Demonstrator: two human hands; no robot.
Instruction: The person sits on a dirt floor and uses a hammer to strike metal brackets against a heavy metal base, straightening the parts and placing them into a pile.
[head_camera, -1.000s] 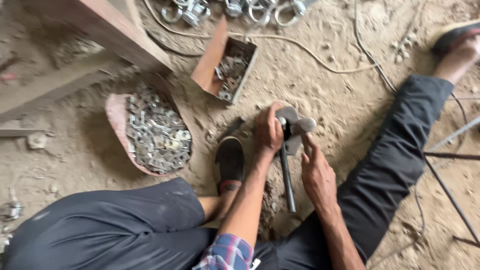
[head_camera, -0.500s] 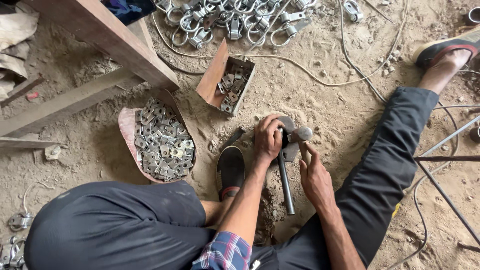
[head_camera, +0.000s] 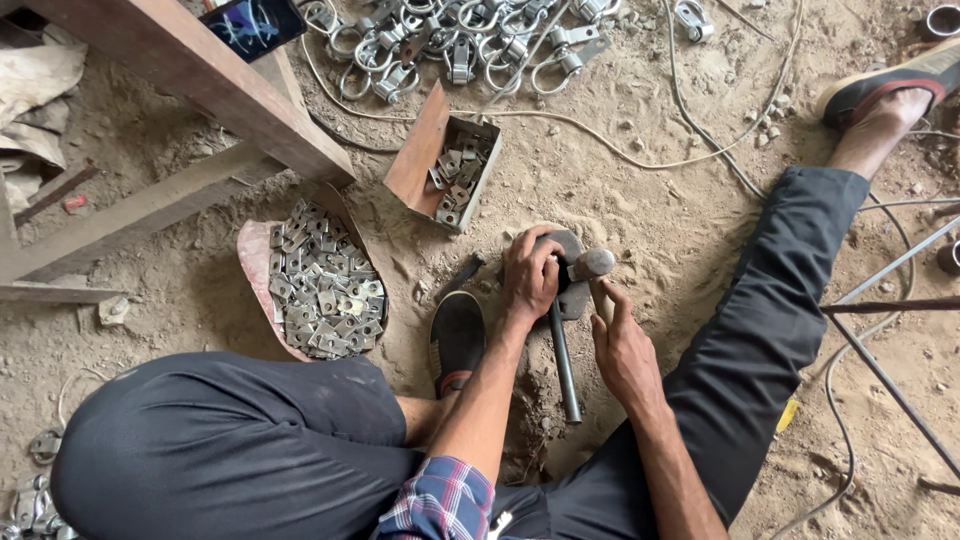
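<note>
Hammer (head_camera: 583, 275) between both hands (head_camera: 530, 275).

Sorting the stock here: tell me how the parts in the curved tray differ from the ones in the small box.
The curved tray lies open and holds many flat plates; the small box has upright walls and holds few. The tray sits nearer the person's knee, the box farther off. Both hold similar grey metal pieces on sandy ground.

Soft, even daylight; sharp pic.

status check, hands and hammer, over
Left hand pressed on the dark metal block. Right hand open beside the hammer. Nothing in the way.
</note>
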